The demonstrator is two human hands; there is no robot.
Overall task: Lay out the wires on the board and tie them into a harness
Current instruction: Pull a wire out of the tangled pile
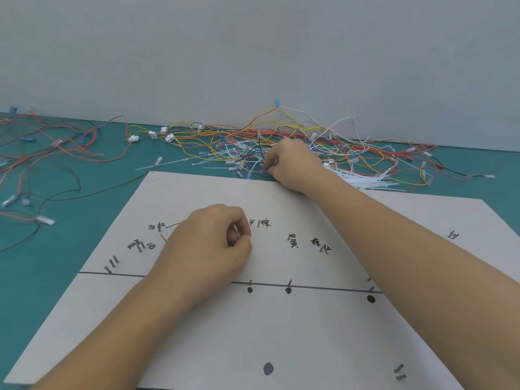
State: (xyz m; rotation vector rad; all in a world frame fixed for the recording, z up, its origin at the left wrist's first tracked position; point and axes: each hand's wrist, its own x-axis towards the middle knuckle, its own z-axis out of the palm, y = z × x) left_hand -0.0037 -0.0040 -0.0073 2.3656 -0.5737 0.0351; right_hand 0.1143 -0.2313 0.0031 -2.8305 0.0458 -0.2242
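The loose heap of yellow, red, orange and white wires (281,136) lies on the teal worktop (33,277). It sits at twelve o'clock from the pale grey cardboard board (281,333), just past the board's far edge, and its long axis runs from nine to three along that edge. None of it lies on the board yet, so by my reckoning the laying-out has barely started.

The right hand (292,164) is reached out into the near side of the heap with its fingers curled among the strands. It seems to be pinching one, though the fingertips are hidden. The left hand (208,243) rests on the board, well apart from the heap at about seven o'clock from the right hand. Its thumb and forefinger are nipped on a small grey piece (237,235), and I cannot tell whether that is a wire end or a peg.

The right hand is plainly the nearer to the wires. Any strand it lifts would have to come back toward six o'clock, down to the black drawn line (323,287) and the dark metal pegs (289,282) that cross the board from nine to three.

Further out, a sheaf of white cable ties (365,180) lies at one o'clock, and a spread of red and black wires (42,153) at ten.
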